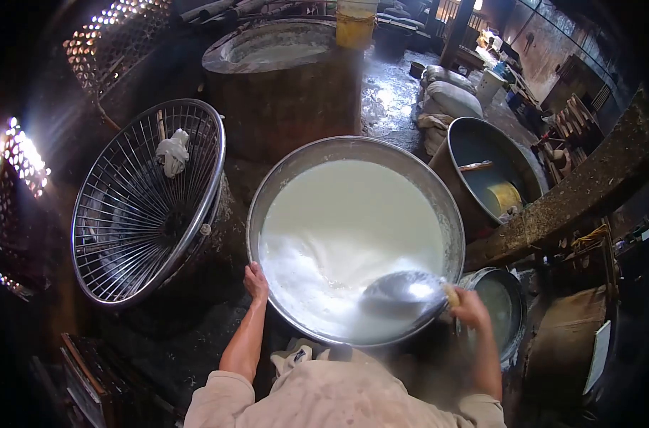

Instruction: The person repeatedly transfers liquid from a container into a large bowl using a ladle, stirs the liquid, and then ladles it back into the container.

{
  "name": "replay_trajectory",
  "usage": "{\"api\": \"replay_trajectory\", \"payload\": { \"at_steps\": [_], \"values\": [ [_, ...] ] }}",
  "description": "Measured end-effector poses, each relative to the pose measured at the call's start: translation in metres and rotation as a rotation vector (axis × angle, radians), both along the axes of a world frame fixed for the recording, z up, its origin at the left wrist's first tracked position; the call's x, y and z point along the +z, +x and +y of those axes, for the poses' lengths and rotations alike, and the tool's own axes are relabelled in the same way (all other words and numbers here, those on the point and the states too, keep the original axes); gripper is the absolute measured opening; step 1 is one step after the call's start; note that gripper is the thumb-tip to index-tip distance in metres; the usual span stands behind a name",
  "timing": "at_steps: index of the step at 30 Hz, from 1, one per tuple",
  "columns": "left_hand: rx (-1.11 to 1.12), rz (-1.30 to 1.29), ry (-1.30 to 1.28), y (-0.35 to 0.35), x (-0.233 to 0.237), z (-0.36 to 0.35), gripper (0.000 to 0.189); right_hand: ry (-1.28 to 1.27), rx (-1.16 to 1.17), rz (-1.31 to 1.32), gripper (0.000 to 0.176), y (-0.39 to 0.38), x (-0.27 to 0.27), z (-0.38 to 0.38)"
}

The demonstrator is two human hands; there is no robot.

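Observation:
A wide round metal vat (449, 214) stands in front of me, filled with a milky white liquid (353, 214). At its lower left, my left hand (255, 282) grips the rim, fingers closed. My right hand (470, 310) is wrapped around the short light handle of a large metal ladle (403, 289) at the vat's right side. The ladle's broad, shiny bowl lies over the liquid, slightly blurred. Pale froth and ripples spread across the near part of the surface.
A big slatted metal basket (214, 178) with a white cloth (173, 153) leans at left. Behind the vat is a round masonry basin (282, 93). To the right are a deep metal tub (454, 153), a smaller pot (520, 314), a thick beam (553, 203) and stacked sacks (449, 100).

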State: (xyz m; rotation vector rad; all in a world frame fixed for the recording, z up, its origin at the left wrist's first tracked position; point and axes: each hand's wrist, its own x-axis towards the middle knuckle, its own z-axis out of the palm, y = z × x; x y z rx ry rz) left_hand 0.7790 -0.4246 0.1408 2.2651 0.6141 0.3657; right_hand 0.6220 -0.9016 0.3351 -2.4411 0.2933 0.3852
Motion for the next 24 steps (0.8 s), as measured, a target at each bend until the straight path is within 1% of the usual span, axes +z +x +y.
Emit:
{"api": "replay_trajectory", "payload": {
  "at_steps": [2, 3, 5, 8, 10, 11, 13, 14, 16, 18, 19, 22, 24],
  "values": [
    [-0.002, 0.029, 0.016, 0.001, 0.0, 0.003, 0.041, -0.045, -0.149, -0.046, 0.048, 0.019, 0.017, -0.007],
    [-0.008, 0.057, 0.029, 0.0, 0.0, 0.002, 0.041, -0.044, -0.147, -0.043, 0.048, 0.028, 0.007, -0.012],
    [0.008, 0.064, 0.032, 0.0, 0.009, -0.003, 0.042, -0.213, -0.272, -0.367, 0.046, 0.056, -0.038, -0.023],
    [0.02, 0.061, 0.042, -0.001, 0.011, -0.002, 0.043, -0.258, -0.309, -0.429, 0.043, 0.093, -0.089, -0.025],
    [0.02, 0.047, 0.044, 0.001, 0.01, -0.001, 0.043, -0.049, -0.426, -0.252, 0.034, 0.11, -0.111, -0.016],
    [0.019, 0.057, 0.046, 0.001, 0.01, -0.001, 0.043, -0.049, -0.423, -0.256, 0.034, 0.115, -0.123, -0.011],
    [0.027, 0.069, 0.04, 0.001, 0.009, -0.002, 0.042, -0.013, -0.403, -0.117, 0.031, 0.116, -0.15, -0.002],
    [0.031, 0.074, 0.028, 0.002, 0.008, -0.002, 0.042, -0.048, -0.377, -0.143, 0.027, 0.115, -0.165, 0.003],
    [0.04, 0.085, 0.015, 0.001, 0.007, -0.001, 0.042, 0.101, -0.397, -0.037, 0.025, 0.105, -0.147, 0.031],
    [0.036, 0.074, 0.005, 0.001, 0.006, -0.001, 0.042, 0.158, -0.388, -0.014, 0.029, 0.098, -0.163, 0.047],
    [0.023, 0.042, 0.0, 0.002, 0.002, 0.0, 0.042, 0.19, -0.398, 0.017, 0.031, 0.093, -0.163, 0.059],
    [0.021, 0.053, -0.035, 0.002, 0.001, -0.001, 0.042, 0.16, -0.373, 0.055, 0.03, 0.079, -0.153, 0.098],
    [0.009, 0.036, -0.061, 0.001, 0.003, -0.002, 0.042, 0.185, -0.343, 0.069, 0.029, 0.071, -0.158, 0.118]
  ]
}}
